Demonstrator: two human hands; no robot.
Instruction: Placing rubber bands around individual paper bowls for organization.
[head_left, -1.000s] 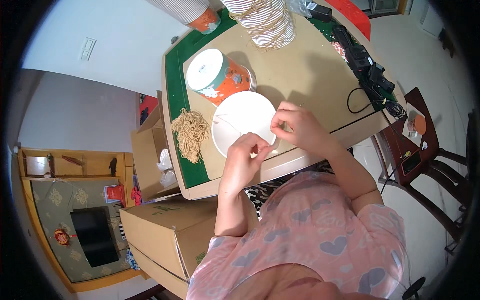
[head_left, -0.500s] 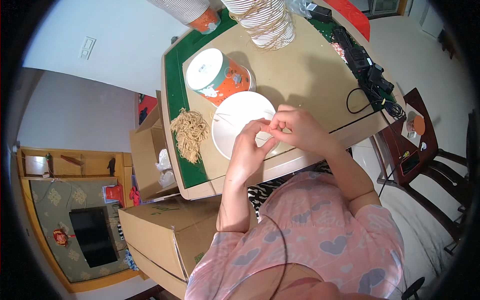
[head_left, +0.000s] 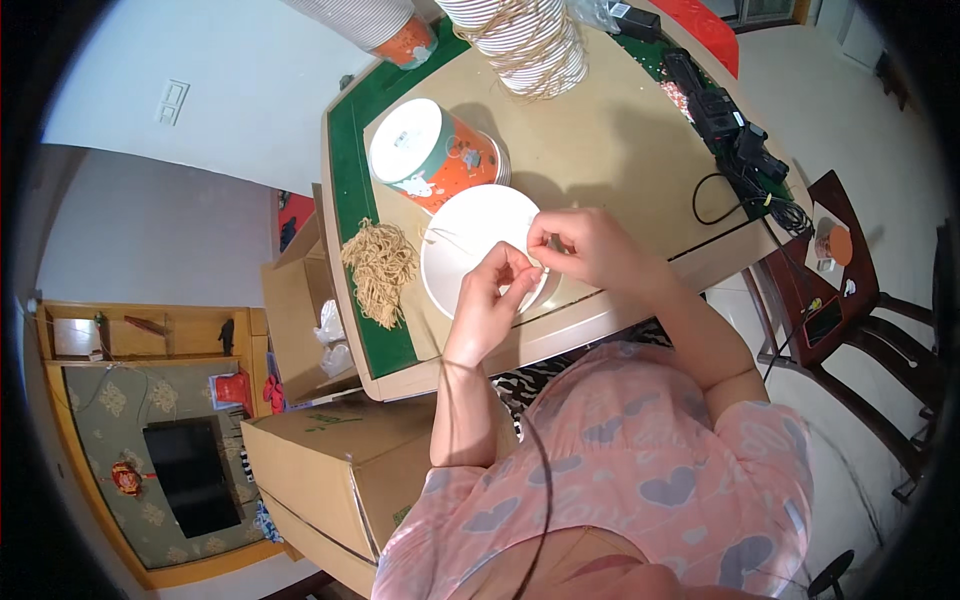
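Observation:
My left hand [head_left: 490, 298] and my right hand [head_left: 585, 248] meet over the near right rim of a white round paper bucket [head_left: 465, 215]. The fingers of both are pinched together, tip to tip, on a thin strand of twine [head_left: 535, 263] that they mostly hide. Another short piece of twine [head_left: 447, 238] lies across the white round surface. Left of the bucket is a loose heap of tan twine [head_left: 378, 272]. Just behind, an orange and green printed paper bucket [head_left: 455, 160] stands with its white end up.
At the table's far side are a tall stack of white buckets wrapped with twine [head_left: 525, 50] and another bucket stack [head_left: 375, 30]. Black devices with cables [head_left: 725, 120] line the right edge. Cardboard boxes [head_left: 330, 440] stand at left, a dark wooden chair [head_left: 850, 300] at right.
The fingertips of both hands have shifted slightly, with the left fingers curled in more tightly. My right hand's fingers have moved a little left. The buckets and twine heap stay in place.

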